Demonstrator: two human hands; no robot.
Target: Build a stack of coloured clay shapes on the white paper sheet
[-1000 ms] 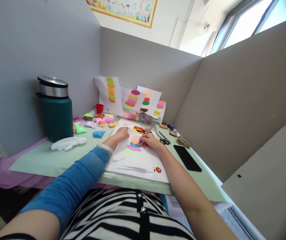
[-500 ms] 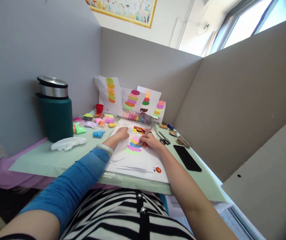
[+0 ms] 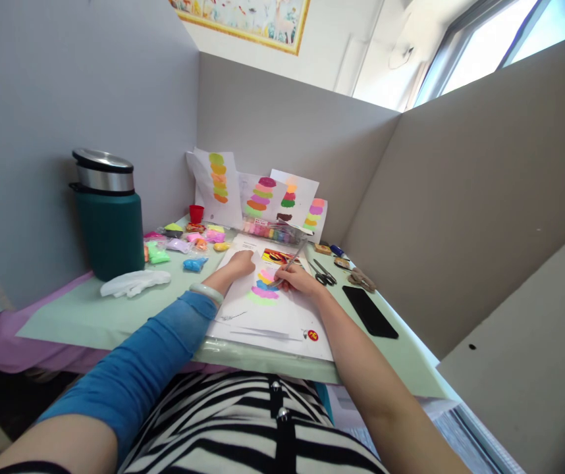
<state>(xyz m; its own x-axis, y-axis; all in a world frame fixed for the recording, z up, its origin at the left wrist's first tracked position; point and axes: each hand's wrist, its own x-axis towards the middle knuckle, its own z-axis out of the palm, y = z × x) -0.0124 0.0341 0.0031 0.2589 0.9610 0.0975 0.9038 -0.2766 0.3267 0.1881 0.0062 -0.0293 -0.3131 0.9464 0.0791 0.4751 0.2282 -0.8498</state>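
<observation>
A white sheet of paper lies over other papers and carries a stack of coloured bands in pink, yellow, blue, purple and pale green. My left hand is closed at the sheet's upper left edge, gripping it with the thumb side; the other fingers are partly hidden. A thin greyish stick-like tool is pinched in my right hand. Its lower end meets the blue band, and its exact kind is unclear. Under the sheet shows a larger white page with a red and yellow printed picture.
Several clay packets lie left, beside a green bottle and a white tissue. Scissors and a black phone lie right. Painted sheets lean against the back partition, behind a clear box.
</observation>
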